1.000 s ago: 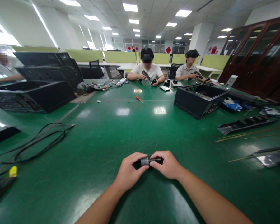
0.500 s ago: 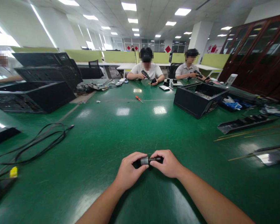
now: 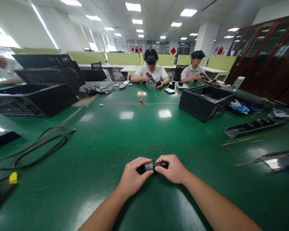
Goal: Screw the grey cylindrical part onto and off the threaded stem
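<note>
We have our left hand point(image 3: 131, 177) pinched on the grey cylinder point(image 3: 149, 166) and our right hand point(image 3: 174, 169) on the dark ribbed shaft point(image 3: 160, 164) in line with it, the shared long axis lying crosswise between both equally near hands, at or just above the green worktop point(image 3: 110, 131).

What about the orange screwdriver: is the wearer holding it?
No, the orange screwdriver lies ahead on the green table, while the left hand grips a grey cylinder and the right hand a ridged rod.
</note>
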A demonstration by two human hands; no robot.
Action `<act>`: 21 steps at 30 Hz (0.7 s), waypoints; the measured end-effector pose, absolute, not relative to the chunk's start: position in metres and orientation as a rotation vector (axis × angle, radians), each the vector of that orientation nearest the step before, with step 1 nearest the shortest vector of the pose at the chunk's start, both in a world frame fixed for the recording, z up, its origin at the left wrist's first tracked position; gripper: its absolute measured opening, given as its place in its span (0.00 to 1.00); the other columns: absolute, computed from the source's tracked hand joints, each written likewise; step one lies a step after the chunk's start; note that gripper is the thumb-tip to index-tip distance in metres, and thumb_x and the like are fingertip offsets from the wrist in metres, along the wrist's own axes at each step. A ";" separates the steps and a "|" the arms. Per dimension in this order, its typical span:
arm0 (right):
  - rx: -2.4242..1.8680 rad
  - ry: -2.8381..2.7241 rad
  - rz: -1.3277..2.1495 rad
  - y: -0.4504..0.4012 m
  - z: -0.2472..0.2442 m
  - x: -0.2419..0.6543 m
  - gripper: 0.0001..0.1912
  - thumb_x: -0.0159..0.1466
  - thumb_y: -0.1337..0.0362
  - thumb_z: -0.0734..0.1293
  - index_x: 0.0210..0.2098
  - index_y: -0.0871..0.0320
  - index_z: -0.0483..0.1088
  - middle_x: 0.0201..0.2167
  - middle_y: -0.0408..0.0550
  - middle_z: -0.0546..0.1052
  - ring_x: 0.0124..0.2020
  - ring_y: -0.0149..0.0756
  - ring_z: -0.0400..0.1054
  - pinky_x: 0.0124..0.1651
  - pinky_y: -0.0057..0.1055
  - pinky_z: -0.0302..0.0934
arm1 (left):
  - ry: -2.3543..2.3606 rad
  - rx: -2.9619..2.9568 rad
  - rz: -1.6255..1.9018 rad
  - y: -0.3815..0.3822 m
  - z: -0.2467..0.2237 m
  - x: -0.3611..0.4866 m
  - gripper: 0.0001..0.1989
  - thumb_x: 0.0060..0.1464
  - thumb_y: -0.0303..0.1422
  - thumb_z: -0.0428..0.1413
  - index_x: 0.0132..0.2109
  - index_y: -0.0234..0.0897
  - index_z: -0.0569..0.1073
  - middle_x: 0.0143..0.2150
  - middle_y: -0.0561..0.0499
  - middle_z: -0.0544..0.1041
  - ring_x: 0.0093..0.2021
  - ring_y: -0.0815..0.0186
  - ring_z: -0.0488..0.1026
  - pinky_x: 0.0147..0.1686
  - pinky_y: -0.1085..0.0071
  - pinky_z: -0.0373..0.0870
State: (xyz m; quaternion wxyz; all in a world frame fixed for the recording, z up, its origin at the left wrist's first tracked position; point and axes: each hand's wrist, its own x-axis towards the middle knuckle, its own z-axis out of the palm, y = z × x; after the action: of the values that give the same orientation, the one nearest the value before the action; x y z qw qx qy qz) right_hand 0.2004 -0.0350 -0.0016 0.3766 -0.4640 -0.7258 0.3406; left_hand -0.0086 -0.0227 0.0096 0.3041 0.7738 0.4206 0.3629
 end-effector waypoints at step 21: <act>-1.225 -1.823 0.888 -0.035 -0.003 0.200 0.06 0.60 0.62 0.70 0.36 0.57 0.78 0.30 0.45 0.80 0.32 0.35 0.72 0.37 0.29 0.62 | 1.119 2.074 0.963 -0.022 0.006 -0.013 0.13 0.50 0.30 0.64 0.45 0.42 0.79 0.42 0.50 0.80 0.43 0.61 0.76 0.45 0.66 0.72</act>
State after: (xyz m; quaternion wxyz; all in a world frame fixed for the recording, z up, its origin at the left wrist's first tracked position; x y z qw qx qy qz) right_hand 0.1995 -0.0350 -0.0030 0.3768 -0.4791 -0.7128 0.3471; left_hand -0.0126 -0.0218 0.0064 0.2935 0.7788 0.4202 0.3617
